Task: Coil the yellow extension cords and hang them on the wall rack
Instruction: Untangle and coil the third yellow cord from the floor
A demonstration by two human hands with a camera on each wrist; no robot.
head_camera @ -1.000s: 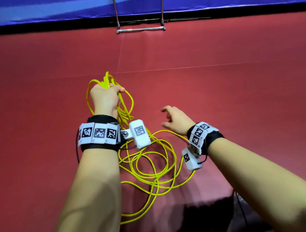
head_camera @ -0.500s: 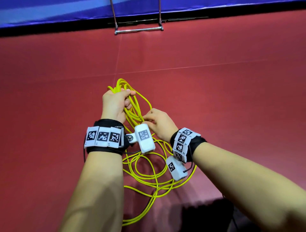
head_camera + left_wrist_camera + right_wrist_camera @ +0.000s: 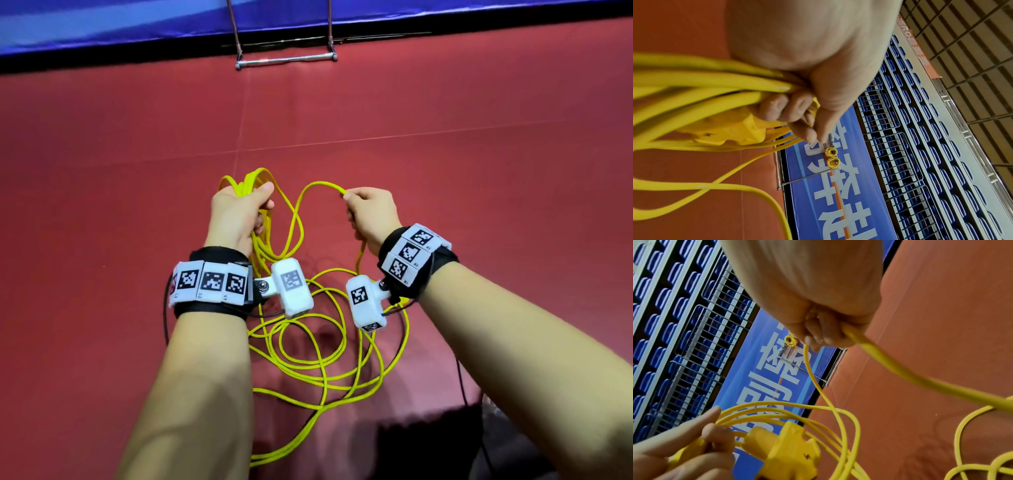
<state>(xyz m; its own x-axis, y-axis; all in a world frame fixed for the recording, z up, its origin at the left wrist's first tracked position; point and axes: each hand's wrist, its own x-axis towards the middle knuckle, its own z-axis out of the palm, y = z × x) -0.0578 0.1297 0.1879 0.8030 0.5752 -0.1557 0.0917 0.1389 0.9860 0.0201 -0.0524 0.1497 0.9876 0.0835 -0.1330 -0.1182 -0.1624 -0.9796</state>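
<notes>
A yellow extension cord [image 3: 308, 356] lies in loose loops on the red floor below my wrists. My left hand [image 3: 239, 209] grips a bundle of coiled loops [image 3: 705, 91] with the yellow socket end [image 3: 789, 451] hanging under the fingers. My right hand [image 3: 370, 212] holds a single strand [image 3: 890, 363] that arcs over [image 3: 308, 192] to the bundle. Both hands are raised above the floor, a short gap apart. Two coiled yellow cords [image 3: 832, 156] hang on the blue wall, one of them also in the right wrist view [image 3: 790, 340].
A metal rack foot [image 3: 286, 61] rests on the floor at the base of the blue banner wall [image 3: 137, 24]. Blue stadium seats [image 3: 920, 146] rise behind a wire fence. A dark shape [image 3: 428, 445] sits at the bottom right.
My right hand has taken hold of a strand and pulled it up and to the right, away from the left hand. The left hand still grips the coiled loops.
</notes>
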